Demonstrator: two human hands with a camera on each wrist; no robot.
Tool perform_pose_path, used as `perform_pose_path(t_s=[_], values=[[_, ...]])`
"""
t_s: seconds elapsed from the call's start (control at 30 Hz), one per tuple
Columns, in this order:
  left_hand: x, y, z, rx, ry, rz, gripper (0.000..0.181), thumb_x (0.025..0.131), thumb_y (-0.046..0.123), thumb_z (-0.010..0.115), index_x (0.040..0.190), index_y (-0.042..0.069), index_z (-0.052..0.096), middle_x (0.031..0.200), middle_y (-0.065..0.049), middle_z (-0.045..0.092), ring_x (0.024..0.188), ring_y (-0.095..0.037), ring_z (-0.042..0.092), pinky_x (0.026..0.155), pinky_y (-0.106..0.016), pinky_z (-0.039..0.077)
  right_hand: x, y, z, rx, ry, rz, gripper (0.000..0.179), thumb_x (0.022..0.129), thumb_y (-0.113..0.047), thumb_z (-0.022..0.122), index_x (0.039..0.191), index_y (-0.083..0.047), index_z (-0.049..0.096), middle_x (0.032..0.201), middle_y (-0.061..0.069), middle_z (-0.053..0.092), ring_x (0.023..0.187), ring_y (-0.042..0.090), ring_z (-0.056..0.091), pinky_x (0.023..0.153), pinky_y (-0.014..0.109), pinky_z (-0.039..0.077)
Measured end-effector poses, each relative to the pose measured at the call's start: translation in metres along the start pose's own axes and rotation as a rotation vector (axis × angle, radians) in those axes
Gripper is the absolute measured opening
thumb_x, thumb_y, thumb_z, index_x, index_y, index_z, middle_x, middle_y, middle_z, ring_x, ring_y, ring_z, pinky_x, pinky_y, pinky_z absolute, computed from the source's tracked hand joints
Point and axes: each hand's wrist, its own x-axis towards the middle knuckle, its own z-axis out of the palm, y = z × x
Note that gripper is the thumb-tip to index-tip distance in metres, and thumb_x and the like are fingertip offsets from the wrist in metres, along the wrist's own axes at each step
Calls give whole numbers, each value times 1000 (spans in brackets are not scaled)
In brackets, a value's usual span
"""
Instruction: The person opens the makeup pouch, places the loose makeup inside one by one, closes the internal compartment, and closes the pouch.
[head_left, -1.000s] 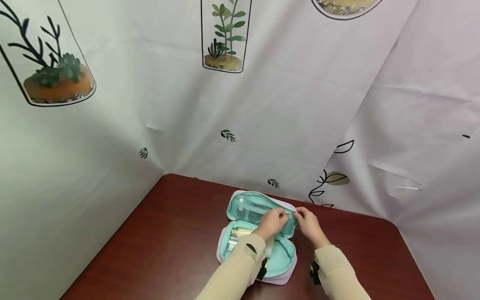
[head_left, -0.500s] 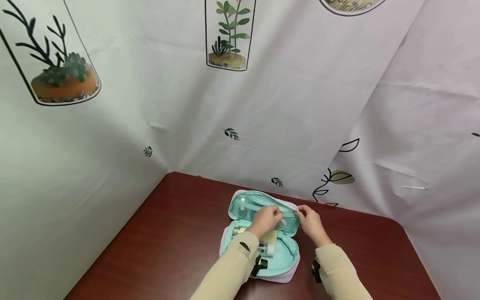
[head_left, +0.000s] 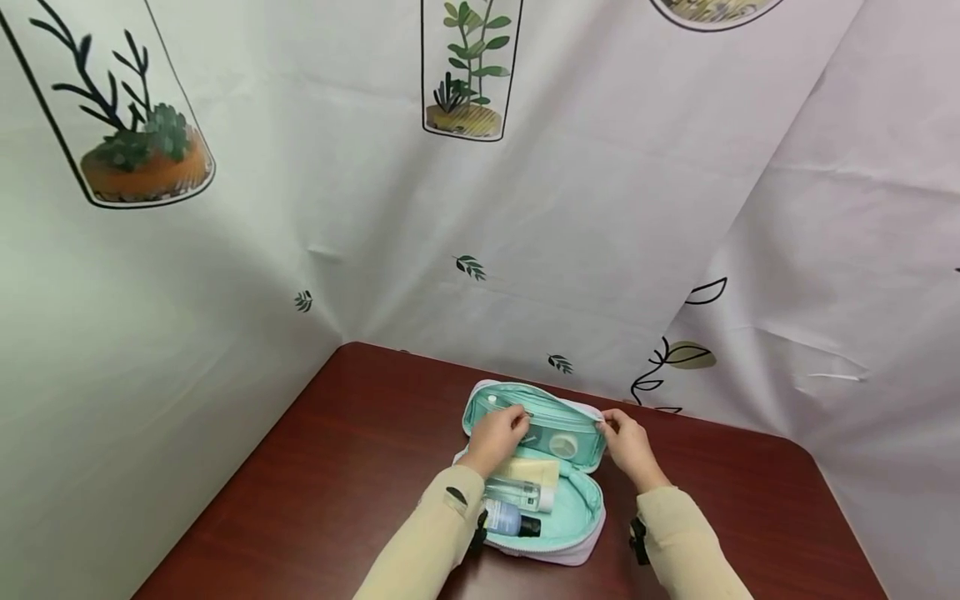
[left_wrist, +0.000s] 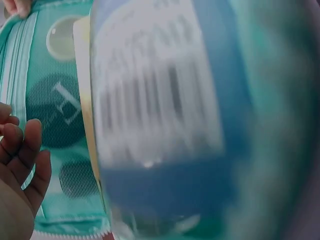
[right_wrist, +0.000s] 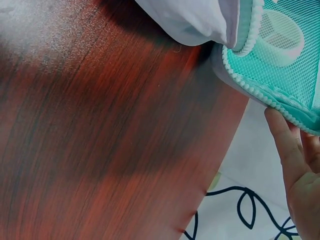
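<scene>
A lilac toiletry bag (head_left: 577, 550) with mint lining lies unfolded on the table. My left hand (head_left: 495, 437) has its fingertips together on the zipper (head_left: 551, 422) of the lid's mesh pocket, left of its middle; the pull itself is hidden by the fingers. My right hand (head_left: 630, 446) pinches the lid's right corner, thumb and fingers on the rim (right_wrist: 277, 107). Behind the mesh show a round white container (head_left: 564, 444) and a dark round thing (left_wrist: 57, 110). The base holds a pale yellow tube (head_left: 536, 472), a clear bottle (head_left: 517, 492) and a blue bottle (head_left: 504, 518) with a black cap.
The bag stands on a dark red wooden table (head_left: 337, 467), near its back edge. White cloth (head_left: 405, 250) printed with plants hangs right behind the table and along its left side. My left forearm (head_left: 427, 533) covers the left part of the bag's base.
My left hand has slid left along the pocket zipper, uncovering the white container and the bottles below. My right hand keeps its grip on the lid's corner. The head view has shifted slightly.
</scene>
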Motion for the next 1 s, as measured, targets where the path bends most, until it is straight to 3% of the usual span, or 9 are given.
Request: perform_pose_path(t_s=[0.33,0.5,1.0], values=[[-6,-20,-18,113,55,-14,12,95,28,53,89,20,61,57,10,41,46,-6,32,46,-23,27,0,2,0,-24,-3,-2,20,94,-4,51,111,6,54,94,18,57,74,26,58,60,34,52],[-11,-30,-24,120,82,-22,14,94,28,54,84,20,58,57,9,40,46,-6,33,45,-23,27,0,2,0,-54,6,-13,20,93,-4,52,110,5,54,92,17,57,71,24,57,58,33,51],[-11,-40,-23,194,173,9,13,93,27,56,81,22,54,72,9,53,54,-6,40,50,-24,33,0,2,0,-92,24,-40,16,93,-4,53,107,3,55,91,16,58,67,20,56,56,32,49]])
